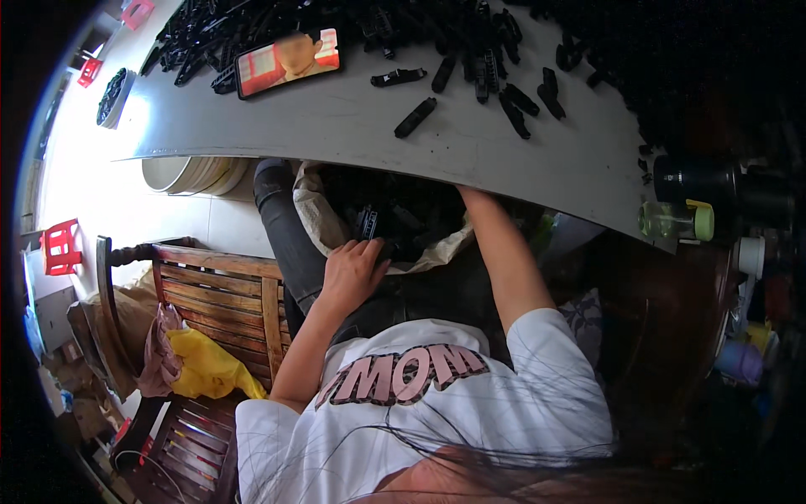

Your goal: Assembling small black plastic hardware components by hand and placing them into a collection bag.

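Note:
A tan sack (323, 223) full of small black plastic parts (395, 223) sits on my lap under the edge of the grey table (353, 126). My left hand (353, 270) rests at the sack's near rim, fingers curled over black parts. My right forearm (504, 260) reaches forward into the sack under the table edge, and its hand is hidden. Several loose black parts (416, 118) lie on the table, with a large heap (470, 34) along the far side.
A phone (288, 60) with a lit screen lies on the table at upper left. A clear bottle with a green cap (676, 220) lies at the table's right edge by dark containers (714, 181). A wooden bench (222, 298) with a yellow bag (206, 365) stands at my left.

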Tool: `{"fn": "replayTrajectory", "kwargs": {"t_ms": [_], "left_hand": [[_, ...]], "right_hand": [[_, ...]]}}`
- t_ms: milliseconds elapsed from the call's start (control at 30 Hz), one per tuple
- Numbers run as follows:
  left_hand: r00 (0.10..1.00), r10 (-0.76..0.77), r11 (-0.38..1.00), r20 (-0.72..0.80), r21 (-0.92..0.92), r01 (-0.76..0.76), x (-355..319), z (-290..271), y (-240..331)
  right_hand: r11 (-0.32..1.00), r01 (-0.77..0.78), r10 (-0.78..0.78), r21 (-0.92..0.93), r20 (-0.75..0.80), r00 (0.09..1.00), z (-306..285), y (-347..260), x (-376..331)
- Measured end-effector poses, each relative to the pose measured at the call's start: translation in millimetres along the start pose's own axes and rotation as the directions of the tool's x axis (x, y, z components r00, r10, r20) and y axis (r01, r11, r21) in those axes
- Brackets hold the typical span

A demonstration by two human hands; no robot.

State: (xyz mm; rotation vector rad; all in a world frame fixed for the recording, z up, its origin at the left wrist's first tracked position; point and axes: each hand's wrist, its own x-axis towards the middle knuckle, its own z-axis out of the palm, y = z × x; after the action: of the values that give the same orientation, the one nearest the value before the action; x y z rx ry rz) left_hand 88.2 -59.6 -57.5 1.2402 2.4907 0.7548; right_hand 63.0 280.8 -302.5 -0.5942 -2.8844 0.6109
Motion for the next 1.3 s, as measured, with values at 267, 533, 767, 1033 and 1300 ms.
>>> {"fn": "replayTrajectory", "kwargs": {"t_ms": [267,533,767,1033,1300], "left_hand": [[0.999,0.036,0.999,0.011,0.001,-0.036,1.2,1.6,6.0],[0.976,0.148,0.979,0.156,-0.162,-0.123,10.6,21.9,30.7],[0.947,0.263,0.942,0.182,-0.259,-0.212,16.0,34.1,36.3],[0.933,0.292,0.935,0.21,-0.27,-0.232,11.1,30.7,40.3],[0.925,0.304,0.929,0.226,-0.283,-0.236,14.5,29.4,41.7]], "right_hand": [[0.756,-0.3,0.058,0.582,0.396,0.916,-17.1,6.5,4.1],[0.999,-0.013,0.023,-0.039,0.248,0.969,-96.3,-94.5,-35.4],[0.994,-0.034,0.046,-0.102,0.109,0.993,-97.8,-88.2,-59.0],[0.986,0.104,-0.123,0.13,0.151,0.981,-141.0,-95.8,-70.2],[0.974,0.209,-0.219,0.086,0.588,0.779,-170.3,-134.4,-96.4]]}}
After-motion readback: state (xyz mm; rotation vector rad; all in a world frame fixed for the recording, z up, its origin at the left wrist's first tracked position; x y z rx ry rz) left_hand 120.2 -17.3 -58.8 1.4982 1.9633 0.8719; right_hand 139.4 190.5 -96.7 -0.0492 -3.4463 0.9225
